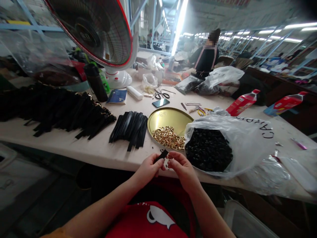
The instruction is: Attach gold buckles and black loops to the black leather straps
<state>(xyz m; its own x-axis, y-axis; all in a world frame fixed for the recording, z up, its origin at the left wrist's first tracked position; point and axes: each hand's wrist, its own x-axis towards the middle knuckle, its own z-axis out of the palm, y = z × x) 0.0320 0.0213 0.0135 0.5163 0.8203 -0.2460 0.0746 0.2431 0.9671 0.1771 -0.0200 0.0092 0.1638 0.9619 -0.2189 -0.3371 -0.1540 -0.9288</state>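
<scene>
My left hand (154, 165) pinches a short black strap (162, 155) close to the table's front edge. Right beside it, the fingers of my right hand (179, 165) are closed on a small gold buckle (170, 156) at the strap's end. Whether the strap passes through the buckle is too small to tell. Just beyond my hands, a round gold tray (158, 119) holds a heap of gold buckles (169, 137). A plastic bag (250, 142) full of small black pieces (208, 148) lies open to the right. Left of the tray is a stack of black straps (130, 129).
A large pile of black straps (49, 109) covers the table's left side, with a red-rimmed fan (99, 29) behind. Scissors (162, 95), a phone (160, 103) and a dark bottle (96, 82) lie or stand farther back. Red-labelled bottles (244, 101) are at right; a person (206, 58) stands beyond.
</scene>
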